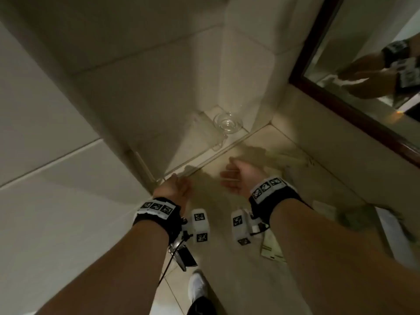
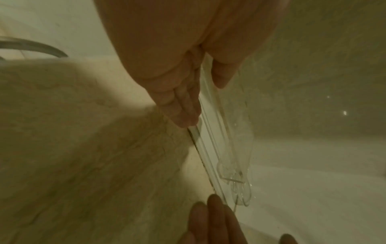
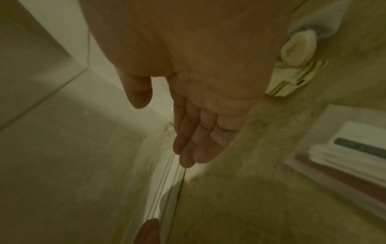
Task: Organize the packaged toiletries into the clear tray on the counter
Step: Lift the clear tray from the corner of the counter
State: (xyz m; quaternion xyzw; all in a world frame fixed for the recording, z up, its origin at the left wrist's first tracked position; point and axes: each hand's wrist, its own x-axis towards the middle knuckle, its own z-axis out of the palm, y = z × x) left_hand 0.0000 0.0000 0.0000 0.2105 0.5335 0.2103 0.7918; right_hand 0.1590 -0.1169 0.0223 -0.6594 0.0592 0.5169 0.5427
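A clear tray (image 1: 205, 159) lies on the beige stone counter against the wall tiles, with a glass tumbler (image 1: 228, 122) standing at its far end. My left hand (image 1: 179, 186) is at the tray's near corner and pinches the rim (image 2: 205, 132) between thumb and fingers (image 2: 183, 112). My right hand (image 1: 233, 178) hovers open just right of the tray, fingers (image 3: 194, 145) straight and holding nothing. Packaged toiletries lie on the counter to the right: a white-and-green packet (image 1: 271, 248) under my right wrist, and striped sachets (image 3: 296, 77) with a round pale item on top.
A mirror (image 1: 363, 64) in a dark wooden frame runs along the counter's right side. Another pale packet (image 1: 323, 209) lies near it. Folded white towels (image 3: 344, 148) sit at the far right. Bare counter (image 1: 261, 155) stretches between tray and mirror. The floor and a white shoe (image 1: 197, 287) show below.
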